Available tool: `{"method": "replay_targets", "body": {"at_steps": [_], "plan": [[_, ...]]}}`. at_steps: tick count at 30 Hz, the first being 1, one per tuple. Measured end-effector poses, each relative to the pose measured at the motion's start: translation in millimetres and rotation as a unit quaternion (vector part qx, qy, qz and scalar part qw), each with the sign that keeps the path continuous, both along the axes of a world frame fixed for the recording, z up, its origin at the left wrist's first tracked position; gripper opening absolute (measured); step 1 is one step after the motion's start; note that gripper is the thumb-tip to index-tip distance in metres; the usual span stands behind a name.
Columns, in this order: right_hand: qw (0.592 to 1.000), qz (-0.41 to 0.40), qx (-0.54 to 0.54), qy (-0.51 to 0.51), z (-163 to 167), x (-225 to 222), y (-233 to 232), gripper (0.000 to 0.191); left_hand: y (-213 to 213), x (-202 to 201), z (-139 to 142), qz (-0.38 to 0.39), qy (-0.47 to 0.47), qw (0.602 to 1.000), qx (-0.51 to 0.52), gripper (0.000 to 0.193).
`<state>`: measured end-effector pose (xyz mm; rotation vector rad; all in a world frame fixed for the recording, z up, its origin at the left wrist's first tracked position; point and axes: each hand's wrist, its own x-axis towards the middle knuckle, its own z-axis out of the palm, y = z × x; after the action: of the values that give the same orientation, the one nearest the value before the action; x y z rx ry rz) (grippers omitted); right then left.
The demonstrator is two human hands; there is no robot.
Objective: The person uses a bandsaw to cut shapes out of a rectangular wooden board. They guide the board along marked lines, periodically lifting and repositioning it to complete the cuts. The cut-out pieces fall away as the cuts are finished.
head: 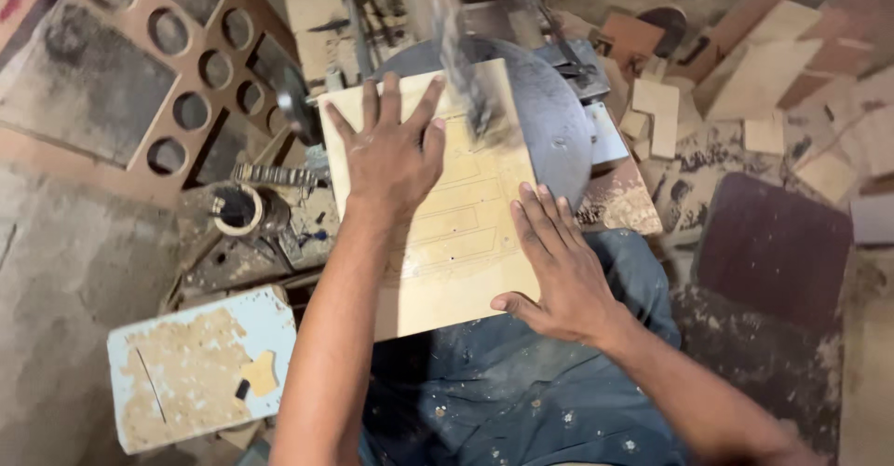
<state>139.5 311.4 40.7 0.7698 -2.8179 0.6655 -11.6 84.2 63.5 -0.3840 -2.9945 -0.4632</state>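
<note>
Plywood panel (447,233), pale and roughly rectangular, is laid flat on the round grey metal tabletop (549,121) of a scroll-saw-type machine, its near edge overhanging toward the person's lap. Faint pencilled rectangles are seen on its face. The blurred vertical saw blade (470,84) is met near the far edge of the panel, right of centre.

Left hand (391,154) is pressed palm-down on the far left part of the panel, fingers (386,103) spread wide and flat, nothing gripped. Right hand (559,266) is laid palm-down on the near right edge of the panel, fingers extended and held together, thumb stretched out along the near corner; nothing is enclosed by it either. The two hands are kept well apart, with the blade beyond and between them.

Blue dusty trousers (521,391) are seen under the panel's near edge. To the left, a brown board with round cut-outs (200,66) is lying on the floor. A light blue stool (196,368), dusted with sawdust, is stood near the left forearm. Offcuts of wood (764,75) are scattered on the floor at upper right, and a dark maroon sheet (773,243) is lying to the right.
</note>
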Motion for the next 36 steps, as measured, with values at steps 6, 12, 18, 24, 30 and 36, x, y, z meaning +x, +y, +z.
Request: {"method": "replay_targets", "body": {"at_steps": [6,12,18,24,30,36], "plan": [[1.000,-0.006,0.008,0.011,1.7,-2.2,-3.9,0.109,0.6,-8.2,0.7,-0.005,0.010,1.000,-0.026,0.054],[1.000,-0.004,-0.001,0.018,5.3,-3.7,-7.9,0.107,0.0,-9.3,0.2,-0.007,0.015,1.000,-0.019,0.055],[1.000,-0.006,0.002,0.020,2.7,-4.9,-7.7,0.105,-0.6,-12.3,1.2,-0.008,0.009,1.000,-0.025,0.055],[0.999,-0.011,0.008,0.029,-0.4,-6.5,-9.6,0.105,-1.7,-10.3,2.4,-0.005,-0.001,1.000,-0.017,0.055],[0.999,-0.014,0.005,0.031,-3.6,-7.2,-10.7,0.104,-2.4,-11.6,1.8,-0.005,0.003,1.000,-0.011,0.056],[0.999,-0.018,0.007,0.039,-4.8,-10.3,-12.9,0.104,-3.0,-15.6,2.0,-0.004,0.002,1.000,-0.014,0.055]]}}
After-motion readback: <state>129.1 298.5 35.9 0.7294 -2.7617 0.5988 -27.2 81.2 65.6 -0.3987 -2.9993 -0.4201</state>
